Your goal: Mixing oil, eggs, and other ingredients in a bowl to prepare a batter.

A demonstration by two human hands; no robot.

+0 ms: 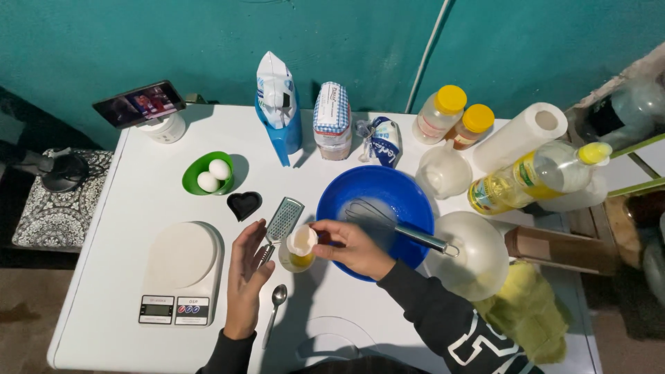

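White laminate forms the desk (125,208), on which all items are carried. A blue mixing bowl (388,190) is set right of centre, and a wire whisk (398,227) is laid in it with the handle over the right rim. A translucent white bowl (471,260) is placed just right of the blue one. A white kitchen scale (181,271) is positioned at the front left. A paper towel roll (521,135) and a bottle of yellow oil (537,176) are laid at the right; two yellow-capped jars (454,116) are stood behind them. A blue and white bag (277,104) is stood at the rear, with a green bowl (201,173) holding two white eggs nearby. A small black heart-shaped dish (244,205) is set below it.

The right hand (350,248) is closed on an eggshell half (302,241), pinched at its rim by fingers and thumb. The shell is held directly over a small cup (298,260) containing yellow yolk, just left of the blue bowl. The left hand (246,277) is held flat with fingers spread, empty, just beside the cup; contact cannot be determined. A small metal grater (282,221) is laid between the hands, and a spoon (276,305) is laid at the front.
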